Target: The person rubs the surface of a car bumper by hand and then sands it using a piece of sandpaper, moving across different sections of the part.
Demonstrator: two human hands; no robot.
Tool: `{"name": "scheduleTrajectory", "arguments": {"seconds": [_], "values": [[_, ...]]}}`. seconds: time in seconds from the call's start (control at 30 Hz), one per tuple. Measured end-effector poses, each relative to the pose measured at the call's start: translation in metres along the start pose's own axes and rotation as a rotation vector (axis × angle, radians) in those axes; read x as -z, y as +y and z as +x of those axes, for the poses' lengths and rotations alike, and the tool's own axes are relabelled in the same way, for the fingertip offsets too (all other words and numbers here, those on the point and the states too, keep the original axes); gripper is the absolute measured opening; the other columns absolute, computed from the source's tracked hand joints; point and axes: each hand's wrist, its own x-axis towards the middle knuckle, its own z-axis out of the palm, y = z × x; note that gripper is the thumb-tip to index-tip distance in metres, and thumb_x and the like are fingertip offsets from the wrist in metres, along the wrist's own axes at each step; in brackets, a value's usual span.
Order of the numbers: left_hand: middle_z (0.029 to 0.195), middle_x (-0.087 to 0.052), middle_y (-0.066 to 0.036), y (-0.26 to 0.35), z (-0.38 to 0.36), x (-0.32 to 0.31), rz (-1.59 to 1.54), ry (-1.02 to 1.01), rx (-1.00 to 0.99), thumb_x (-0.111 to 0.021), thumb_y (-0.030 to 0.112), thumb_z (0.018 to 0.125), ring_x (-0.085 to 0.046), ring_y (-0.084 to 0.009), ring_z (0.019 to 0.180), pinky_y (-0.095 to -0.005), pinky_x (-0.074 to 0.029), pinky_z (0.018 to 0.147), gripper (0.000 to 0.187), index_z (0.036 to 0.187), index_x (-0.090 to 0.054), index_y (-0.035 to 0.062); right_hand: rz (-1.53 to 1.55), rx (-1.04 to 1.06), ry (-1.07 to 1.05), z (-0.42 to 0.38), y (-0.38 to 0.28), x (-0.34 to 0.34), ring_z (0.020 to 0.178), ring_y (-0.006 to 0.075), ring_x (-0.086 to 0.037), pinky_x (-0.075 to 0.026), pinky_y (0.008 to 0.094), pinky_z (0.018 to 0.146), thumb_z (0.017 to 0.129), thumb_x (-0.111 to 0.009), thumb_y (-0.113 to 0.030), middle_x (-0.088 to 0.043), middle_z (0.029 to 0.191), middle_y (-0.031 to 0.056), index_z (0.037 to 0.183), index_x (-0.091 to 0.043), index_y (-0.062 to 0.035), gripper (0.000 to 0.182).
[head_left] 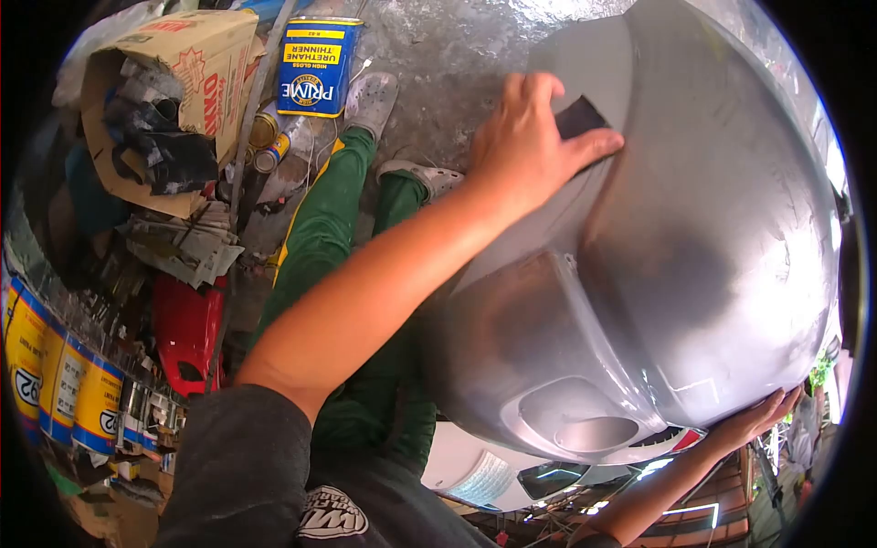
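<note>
A large grey car body panel (694, 210) with a round recess (594, 431) fills the right side. My left hand (534, 132) is over its upper left part, holding a small dark sheet (581, 117) between thumb and fingers, against the grey surface. The sheet looks like sandpaper; part of it is hidden by the hand. At the lower right my right hand (756, 418) grips the panel's edge, its fingertips partly hidden along the rim.
A blue thinner can (320, 68) and small cans (271, 155) stand on the concrete floor (438, 55). An open cardboard box (215, 91) holds dark scraps. Folded papers (183, 242), a red part (187, 320) and paint cans (68, 384) are at the left.
</note>
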Motion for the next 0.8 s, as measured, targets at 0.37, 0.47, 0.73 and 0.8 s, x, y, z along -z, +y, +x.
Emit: {"name": "scheduleTrajectory", "arguments": {"seconds": [0.37,0.47,0.73,0.8], "values": [[0.12,-0.055,-0.02,-0.028,-0.091,0.031,-0.023,-0.037,-0.013,-0.09,0.045,0.078,-0.059,-0.0372,0.111,-0.0455,-0.051,0.093,0.076,0.126,-0.049,0.0028,0.01,0.021,-0.027,0.002,-0.001,0.0,0.144,0.0362,-0.041,-0.037,0.0514,0.117,0.105,-0.045,-0.049,-0.037,0.16,0.0238,0.156,-0.04,-0.0022,0.07],[0.12,-0.055,-0.019,-0.005,-0.032,0.009,-0.038,0.007,-0.037,-0.09,0.045,0.077,-0.059,-0.0376,0.11,-0.0459,-0.051,0.093,0.078,0.128,-0.048,0.0026,-0.006,0.014,-0.011,0.001,0.003,0.001,0.145,0.0364,-0.041,-0.037,0.0515,0.117,0.105,-0.045,-0.05,-0.037,0.159,0.0236,0.157,-0.039,-0.0024,0.07],[0.122,-0.052,-0.019,-0.039,-0.091,0.042,-0.054,-0.138,-0.061,-0.093,0.051,0.071,-0.059,-0.0368,0.11,-0.0464,-0.052,0.092,0.088,0.13,-0.046,0.0046,-0.001,0.004,0.014,0.001,0.004,0.001,0.14,0.0348,-0.047,-0.04,0.0505,0.114,0.102,-0.049,-0.054,-0.043,0.155,0.0213,0.156,-0.045,-0.0073,0.071],[0.123,-0.051,-0.017,-0.039,-0.079,0.039,-0.042,-0.097,-0.136,-0.094,0.051,0.069,-0.057,-0.0335,0.111,-0.044,-0.052,0.092,0.092,0.133,-0.046,0.0057,-0.013,0.009,0.011,0.002,0.003,0.0,0.139,0.0348,-0.047,-0.041,0.0502,0.114,0.103,-0.049,-0.054,-0.043,0.155,0.0214,0.155,-0.045,-0.0067,0.07]]}}
